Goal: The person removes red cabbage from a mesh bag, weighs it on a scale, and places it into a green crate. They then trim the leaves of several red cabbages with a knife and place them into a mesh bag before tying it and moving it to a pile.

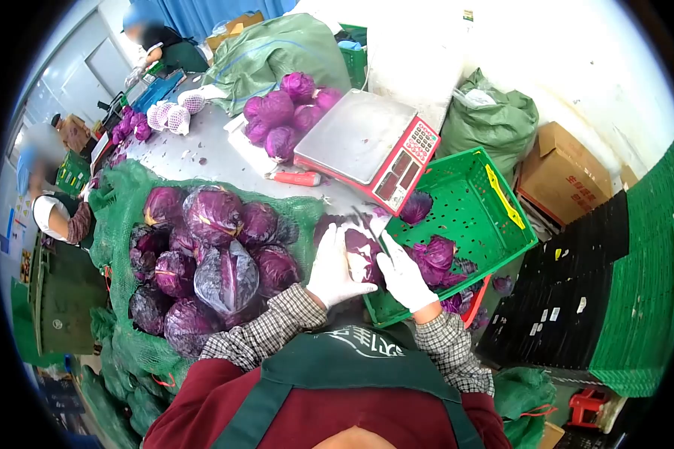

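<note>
A red cabbage [362, 253] with pale cut patches sits in front of me, at the near edge of the table. My left hand [332, 271], in a white glove, cups its left side with the thumb spread below it. My right hand [404, 275], also gloved, has its fingers closed around a knife [367, 223], whose dark blade points up and away over the cabbage. The knife's handle is mostly hidden by the fingers. Close to the right hand, a green crate [468, 191] holds loose purple cabbage leaves [434, 258].
Several red cabbages [213, 213] fill a green mesh bag [120, 187] on the left. Beyond stand a scale [359, 135], a red-handled tool [298, 178] and trimmed cabbages [277, 108]. Stacked crates [636, 269] rise at right. Two co-workers [183, 54] [56, 213] are at the far left.
</note>
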Demonstrator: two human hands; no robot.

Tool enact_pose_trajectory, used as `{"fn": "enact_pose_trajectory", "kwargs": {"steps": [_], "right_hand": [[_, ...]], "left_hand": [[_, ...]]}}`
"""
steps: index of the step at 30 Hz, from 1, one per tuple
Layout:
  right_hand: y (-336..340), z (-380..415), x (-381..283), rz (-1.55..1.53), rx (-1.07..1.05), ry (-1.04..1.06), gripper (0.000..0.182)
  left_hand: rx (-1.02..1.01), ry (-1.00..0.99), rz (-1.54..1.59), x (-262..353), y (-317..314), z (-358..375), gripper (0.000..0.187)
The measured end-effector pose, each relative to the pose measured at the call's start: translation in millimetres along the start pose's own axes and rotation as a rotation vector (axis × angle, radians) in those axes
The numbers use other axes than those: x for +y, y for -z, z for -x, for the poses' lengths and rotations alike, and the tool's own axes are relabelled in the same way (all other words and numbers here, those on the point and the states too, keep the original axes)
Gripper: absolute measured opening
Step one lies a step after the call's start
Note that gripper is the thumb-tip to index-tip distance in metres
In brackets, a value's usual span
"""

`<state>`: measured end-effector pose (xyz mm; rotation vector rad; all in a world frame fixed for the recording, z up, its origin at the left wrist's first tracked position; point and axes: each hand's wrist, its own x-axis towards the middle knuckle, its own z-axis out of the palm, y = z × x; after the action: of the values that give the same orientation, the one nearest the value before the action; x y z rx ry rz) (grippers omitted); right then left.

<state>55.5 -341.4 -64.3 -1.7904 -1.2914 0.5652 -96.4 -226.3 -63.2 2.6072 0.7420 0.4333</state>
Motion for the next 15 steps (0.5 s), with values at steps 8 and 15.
{"fn": "enact_pose_trajectory", "kwargs": {"steps": [8, 15], "right_hand": [[-0.1, 0.3, -16.3, 0.374, -0.124, 0.126, 0.045], [7.5, -40.4, 5.1, 0.499, 0.152, 0.059, 0.025]], "left_hand": [[-0.001, 0.048, -0.032, 4.7, -4.0, -3.6, 0.123], [-0.042, -0.008, 0.042, 8.1, 0.0, 11.3, 0.12]]}}
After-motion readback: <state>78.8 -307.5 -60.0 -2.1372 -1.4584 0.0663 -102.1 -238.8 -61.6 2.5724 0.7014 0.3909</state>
